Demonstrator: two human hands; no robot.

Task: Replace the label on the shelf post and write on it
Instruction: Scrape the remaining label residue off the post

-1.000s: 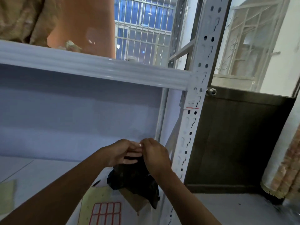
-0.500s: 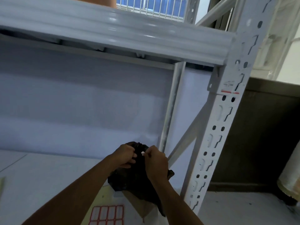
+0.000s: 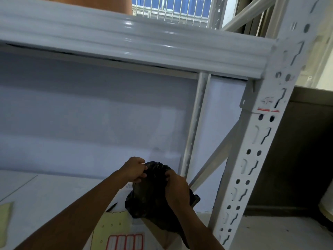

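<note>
A white perforated shelf post [image 3: 252, 159] rises at the right. High on it sticks a white label [image 3: 268, 104] with a red line and faint writing. My left hand [image 3: 134, 171] and my right hand [image 3: 175, 187] both grip the top of a black plastic bag [image 3: 153, 199] over the shelf board. A sheet of red-bordered blank labels [image 3: 125, 241] lies on yellow backing paper [image 3: 110, 230] below the bag. A dark pen-like tip [image 3: 111, 207] shows beside my left forearm.
The white shelf beam [image 3: 126, 46] crosses overhead and joins the post. A diagonal brace [image 3: 214, 157] and a rear post [image 3: 194, 127] stand behind the bag. A dark door panel [image 3: 297, 159] lies right of the post. Another yellow sheet [image 3: 5, 221] is at the left edge.
The view has closed in on the shelf and tilted up. My hands have spread apart from a pinch at the bag's top to gripping its two sides.
</note>
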